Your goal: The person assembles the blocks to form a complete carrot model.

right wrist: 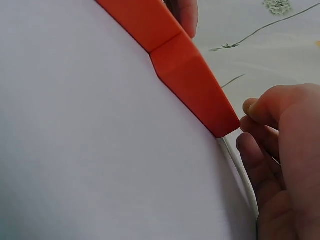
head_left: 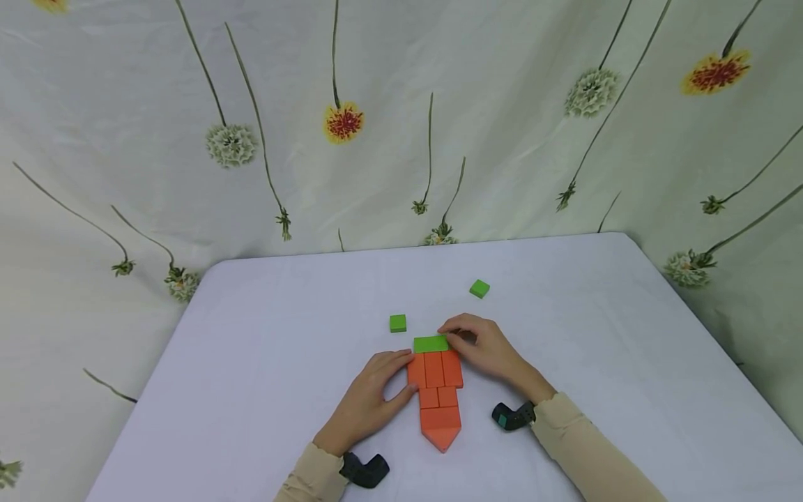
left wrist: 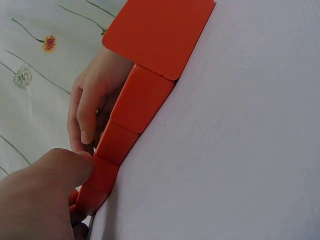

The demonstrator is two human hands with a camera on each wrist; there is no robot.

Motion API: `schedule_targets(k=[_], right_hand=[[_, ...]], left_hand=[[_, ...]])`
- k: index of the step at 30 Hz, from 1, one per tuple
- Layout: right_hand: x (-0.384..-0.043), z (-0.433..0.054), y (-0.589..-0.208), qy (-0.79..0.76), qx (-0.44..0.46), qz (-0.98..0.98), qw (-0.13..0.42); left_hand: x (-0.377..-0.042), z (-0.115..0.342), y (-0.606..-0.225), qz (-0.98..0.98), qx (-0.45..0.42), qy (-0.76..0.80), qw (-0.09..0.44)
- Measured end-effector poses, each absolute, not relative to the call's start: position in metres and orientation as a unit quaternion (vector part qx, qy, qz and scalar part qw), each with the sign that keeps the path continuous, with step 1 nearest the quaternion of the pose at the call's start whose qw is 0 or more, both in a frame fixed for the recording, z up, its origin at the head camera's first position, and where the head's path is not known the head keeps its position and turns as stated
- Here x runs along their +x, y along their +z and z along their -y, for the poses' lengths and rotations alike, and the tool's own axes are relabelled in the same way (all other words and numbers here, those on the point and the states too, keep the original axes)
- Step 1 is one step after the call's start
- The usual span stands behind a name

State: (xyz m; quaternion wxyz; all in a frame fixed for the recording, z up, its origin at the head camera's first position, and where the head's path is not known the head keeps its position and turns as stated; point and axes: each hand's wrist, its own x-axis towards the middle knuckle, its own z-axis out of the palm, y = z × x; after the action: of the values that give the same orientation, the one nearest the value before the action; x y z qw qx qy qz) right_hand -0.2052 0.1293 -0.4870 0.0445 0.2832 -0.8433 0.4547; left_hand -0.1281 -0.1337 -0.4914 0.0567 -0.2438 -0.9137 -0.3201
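Note:
Flat orange blocks lie edge to edge on the table, with a pointed orange block at the near end and a green block along the far end. My left hand holds the leftmost orange block of the wide row, the forefinger at its far corner and the thumb at its near corner. At the green block's right end, my right hand has thumb and forefinger together, touching its corner. Right fingertips show just past an orange block's end; the green block is hidden there.
A small green block lies beyond the left hand. Another green block sits farther back, to the right. The white table ends at a flower-patterned cloth. Dark wrist cameras are strapped to both wrists.

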Motion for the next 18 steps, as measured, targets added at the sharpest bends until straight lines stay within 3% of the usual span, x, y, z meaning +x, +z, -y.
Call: schedule_targets(k=[18], right_hand=[[-0.231,-0.145,-0.481,0.428,0.149,0.874,0.176]], left_hand=[[-0.127,0.134,-0.491,0.913,-0.245,-0.319,0.061]])
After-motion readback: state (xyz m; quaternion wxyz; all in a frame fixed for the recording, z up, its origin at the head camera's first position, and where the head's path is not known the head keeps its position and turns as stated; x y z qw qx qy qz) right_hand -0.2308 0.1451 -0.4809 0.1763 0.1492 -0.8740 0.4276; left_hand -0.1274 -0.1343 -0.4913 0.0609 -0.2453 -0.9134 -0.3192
